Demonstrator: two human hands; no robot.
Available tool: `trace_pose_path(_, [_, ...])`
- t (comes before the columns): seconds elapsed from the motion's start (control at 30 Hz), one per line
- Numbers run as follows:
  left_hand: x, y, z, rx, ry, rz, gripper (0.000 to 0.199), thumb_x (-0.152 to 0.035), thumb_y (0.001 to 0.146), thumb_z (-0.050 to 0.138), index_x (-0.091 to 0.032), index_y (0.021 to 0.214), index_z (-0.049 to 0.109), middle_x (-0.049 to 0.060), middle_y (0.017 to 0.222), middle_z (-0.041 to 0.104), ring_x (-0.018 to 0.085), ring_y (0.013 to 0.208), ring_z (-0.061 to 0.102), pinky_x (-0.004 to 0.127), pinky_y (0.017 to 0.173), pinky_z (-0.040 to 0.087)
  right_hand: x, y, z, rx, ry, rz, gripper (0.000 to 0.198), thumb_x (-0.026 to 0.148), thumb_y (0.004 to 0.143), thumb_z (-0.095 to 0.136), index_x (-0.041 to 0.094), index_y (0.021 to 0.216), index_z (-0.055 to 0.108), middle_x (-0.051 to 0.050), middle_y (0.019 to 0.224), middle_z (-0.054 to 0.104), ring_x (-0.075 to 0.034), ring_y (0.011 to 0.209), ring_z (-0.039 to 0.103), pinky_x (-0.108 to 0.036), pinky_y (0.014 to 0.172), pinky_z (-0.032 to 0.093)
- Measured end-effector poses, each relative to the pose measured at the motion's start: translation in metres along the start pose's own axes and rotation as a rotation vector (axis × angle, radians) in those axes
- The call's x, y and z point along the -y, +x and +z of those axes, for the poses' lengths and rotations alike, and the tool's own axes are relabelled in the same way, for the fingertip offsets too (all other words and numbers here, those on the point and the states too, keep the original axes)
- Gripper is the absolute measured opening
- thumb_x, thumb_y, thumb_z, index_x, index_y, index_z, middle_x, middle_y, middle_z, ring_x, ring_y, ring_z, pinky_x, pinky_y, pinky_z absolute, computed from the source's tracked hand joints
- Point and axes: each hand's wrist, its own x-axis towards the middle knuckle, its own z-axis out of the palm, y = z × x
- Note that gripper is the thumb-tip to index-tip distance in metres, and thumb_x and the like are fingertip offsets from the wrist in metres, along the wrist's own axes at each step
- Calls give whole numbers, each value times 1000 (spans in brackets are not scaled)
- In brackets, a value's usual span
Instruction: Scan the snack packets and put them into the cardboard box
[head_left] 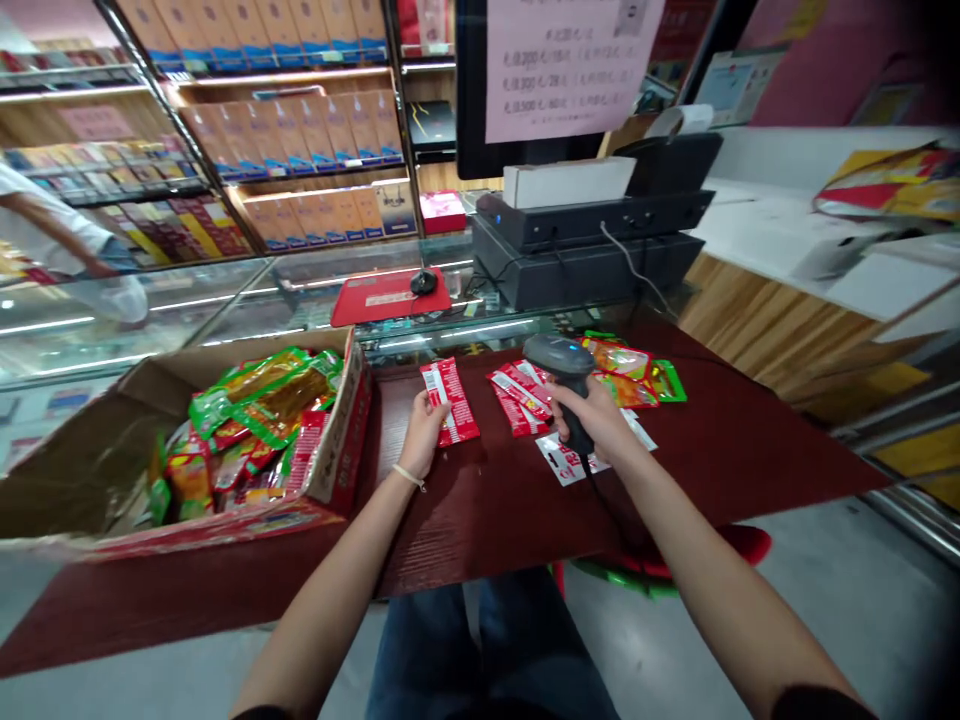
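My left hand [424, 432] pinches the left edge of a red snack packet [456, 405] with a white barcode label, at the middle of the dark red tabletop [450, 510]. In my right hand [596, 410] is a dark grey handheld barcode scanner [559, 358], a small blue light lit on its head and its cable trailing down. Just left of the scanner lie several red and white packets [517, 390]. Under and beside my right hand rests a white packet [562, 462], partly covered. Behind it are green and orange snack packets [619, 370].
An open cardboard box [341, 470] of mixed snack packets stands on the left. Behind the table are a red mouse pad [375, 298] with a black mouse [424, 281], and a black cash register [585, 265]. A person's arm [67, 235] shows at far left, before stocked shelves.
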Motion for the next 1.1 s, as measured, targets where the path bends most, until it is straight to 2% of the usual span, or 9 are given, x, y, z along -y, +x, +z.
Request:
trace_pose_path(0.1, [-2, 1, -9, -47, -10, -22, 64, -27, 62, 75, -20, 116, 42, 2, 90, 67, 15, 70, 65, 29, 71, 51, 0, 20, 26, 114, -73, -5, 37, 49, 74, 76, 25, 80, 48, 6, 54, 54, -10, 35, 45, -25, 36, 38])
trace_pose_path(0.27, [-5, 2, -16, -75, -31, 23, 44, -35, 67, 75, -17, 100, 53, 4, 89, 70, 16, 71, 66, 29, 71, 51, -15, 34, 41, 188, -122, 38, 41, 53, 71, 76, 26, 81, 47, 8, 49, 51, -11, 33, 43, -25, 35, 35])
trace_pose_path(0.37, [-7, 3, -22, -84, 146, 88, 37, -39, 72, 72, -16, 101, 63, 5, 93, 73, 18, 78, 67, 28, 73, 50, -25, 32, 34, 209, -168, 58, 42, 52, 73, 75, 24, 91, 49, 8, 51, 52, -10, 32, 44, -24, 34, 36])
trace_pose_path(0.47, [-9, 2, -28, -25, 410, 161, 33, -38, 79, 68, -16, 104, 70, 5, 98, 74, 19, 85, 67, 27, 77, 48, -28, 28, 26, 255, -212, 106, 49, 50, 76, 73, 24, 109, 47, 10, 53, 53, -10, 34, 46, -22, 34, 37])
trace_pose_path(0.57, [-11, 0, -32, 16, 610, 171, 31, -36, 82, 64, -16, 105, 73, 4, 98, 76, 20, 87, 68, 26, 79, 47, -27, 26, 23, 330, -289, 142, 61, 50, 79, 71, 25, 127, 42, 10, 56, 54, -11, 36, 48, -22, 34, 38])
trace_pose_path(0.67, [-13, 0, -35, 29, 710, 168, 31, -35, 84, 61, -16, 106, 74, 4, 98, 76, 20, 88, 68, 25, 78, 47, -28, 25, 23, 396, -377, 163, 64, 50, 81, 69, 26, 133, 40, 9, 58, 55, -11, 37, 50, -22, 34, 38])
trace_pose_path(0.8, [-12, 1, -35, 53, 740, 164, 32, -36, 84, 60, -16, 106, 73, 3, 97, 76, 19, 86, 67, 24, 76, 46, -28, 24, 23, 415, -432, 187, 51, 50, 82, 68, 24, 122, 48, 8, 57, 54, -11, 37, 50, -22, 35, 37])
trace_pose_path(0.97, [-11, 1, -35, 58, 823, 156, 27, -37, 84, 57, -16, 89, 74, 0, 78, 73, 18, 77, 65, 22, 67, 44, -24, 22, 24, 375, -453, 210, 36, 51, 80, 67, 20, 94, 55, 7, 51, 50, -11, 37, 49, -23, 38, 38])
trace_pose_path(1.1, [-12, 1, -34, 51, 753, 137, 31, -37, 84, 60, -16, 103, 73, 3, 94, 76, 19, 84, 68, 23, 75, 47, -20, 21, 25, 368, -405, 201, 34, 49, 79, 69, 21, 89, 52, 7, 52, 51, -11, 38, 49, -23, 38, 38])
